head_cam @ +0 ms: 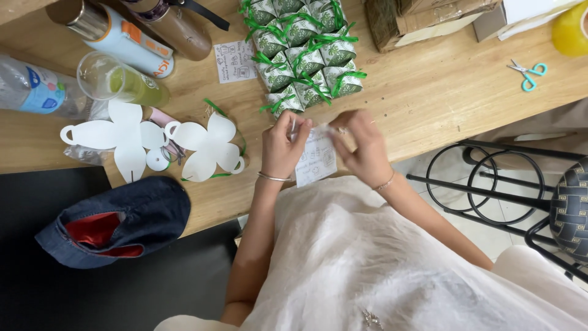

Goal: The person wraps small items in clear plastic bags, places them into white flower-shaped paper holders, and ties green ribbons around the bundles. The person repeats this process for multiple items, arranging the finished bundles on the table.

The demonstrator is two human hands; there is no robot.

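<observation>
1. Left hand (283,146) and right hand (361,146) pinch a small printed card (315,158) over the table (441,92) edge.
2. Pulled unevenly, it could tear or crease.
3. Loosened fingers could drop it.

Small white printed paper slip (316,156), held upright above table edge

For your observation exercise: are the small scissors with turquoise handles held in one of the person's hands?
No, the scissors lie alone on the wooden table, away from both hands, which hold a small white paper card.
</observation>
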